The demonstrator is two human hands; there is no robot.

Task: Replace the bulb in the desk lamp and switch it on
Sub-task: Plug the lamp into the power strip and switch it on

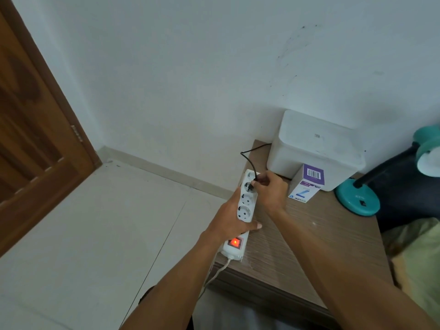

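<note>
My left hand (228, 217) grips the power strip (245, 206); right fingers (262, 181) pinch the lamp's plug (250, 186) at a socket; lamp (357, 198) unlit.

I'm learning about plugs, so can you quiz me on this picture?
1. True or false: the power strip switch glows red.
2. Which hand pinches the black plug? A) left B) right
3. What colour is the desk lamp base?

Key: 1 true. 2 B: the right hand pinches it at a socket, while the left hand holds the strip. 3 teal.
</note>
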